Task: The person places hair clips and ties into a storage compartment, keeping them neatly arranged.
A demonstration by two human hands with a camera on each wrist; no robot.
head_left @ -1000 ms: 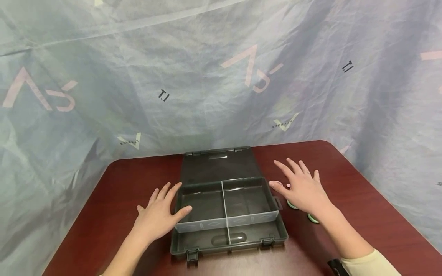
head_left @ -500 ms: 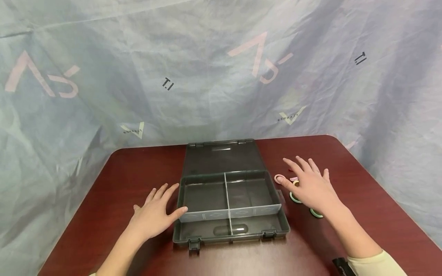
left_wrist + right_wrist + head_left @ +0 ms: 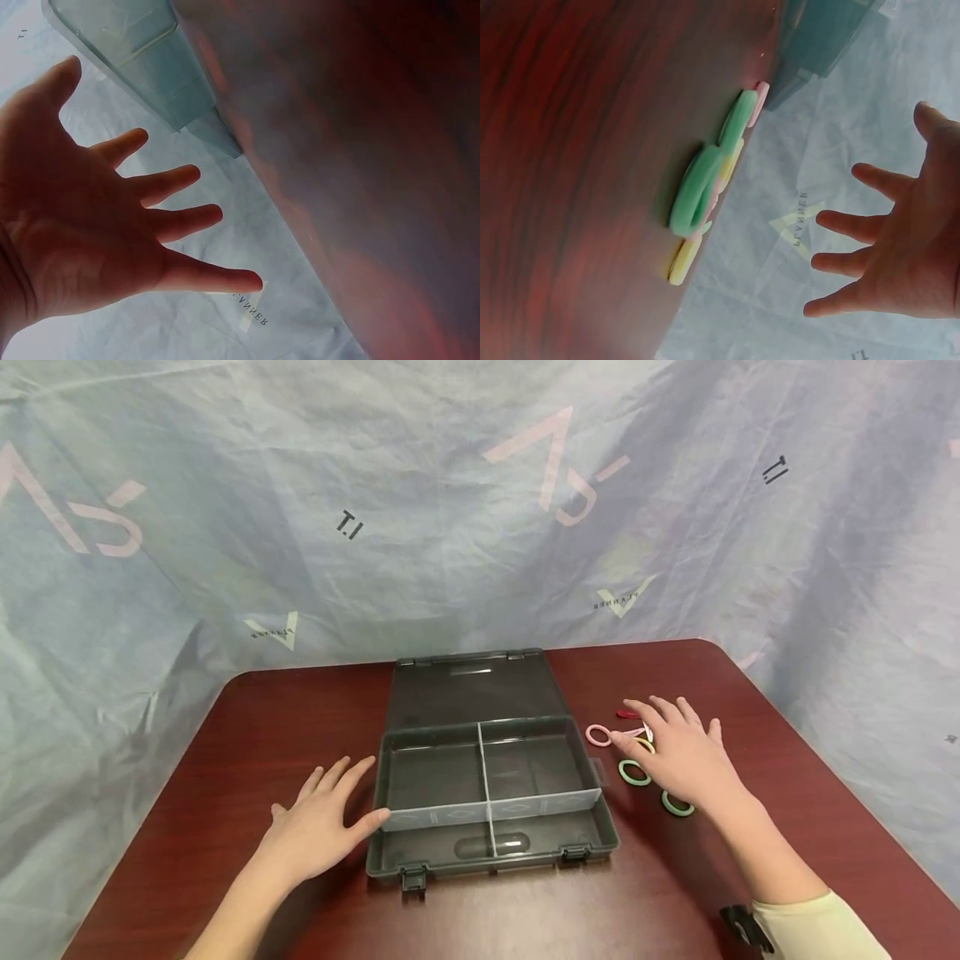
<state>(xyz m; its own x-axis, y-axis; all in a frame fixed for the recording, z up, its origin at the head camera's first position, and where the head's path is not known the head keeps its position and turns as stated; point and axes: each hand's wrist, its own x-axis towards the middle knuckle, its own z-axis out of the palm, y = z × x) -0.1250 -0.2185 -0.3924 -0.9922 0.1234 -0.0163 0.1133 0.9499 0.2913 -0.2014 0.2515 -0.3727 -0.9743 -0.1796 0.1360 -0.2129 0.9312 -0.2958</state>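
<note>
A dark see-through plastic box (image 3: 442, 777) sits on the desk (image 3: 555, 910), its lid (image 3: 476, 689) laid back behind it. Inside the box, pale upright dividers (image 3: 450, 816) cross to make four compartments: two larger ones at the back of the box and two narrower ones along its front. A latch (image 3: 413, 878) hangs from the left part of the box's front wall.

The left hand (image 3: 311, 835) is beside the box's left wall, fingers spread apart; its thumb overlaps the rim in the head view, and I cannot tell whether they touch. The right hand (image 3: 686, 760) hovers to the right of the box, fingers also apart. Partly under it, right of the box, lie a pink ring (image 3: 588, 737) nearest the box, green rings (image 3: 623, 772), a yellow piece (image 3: 651, 744) and a red piece (image 3: 628, 714).
</note>
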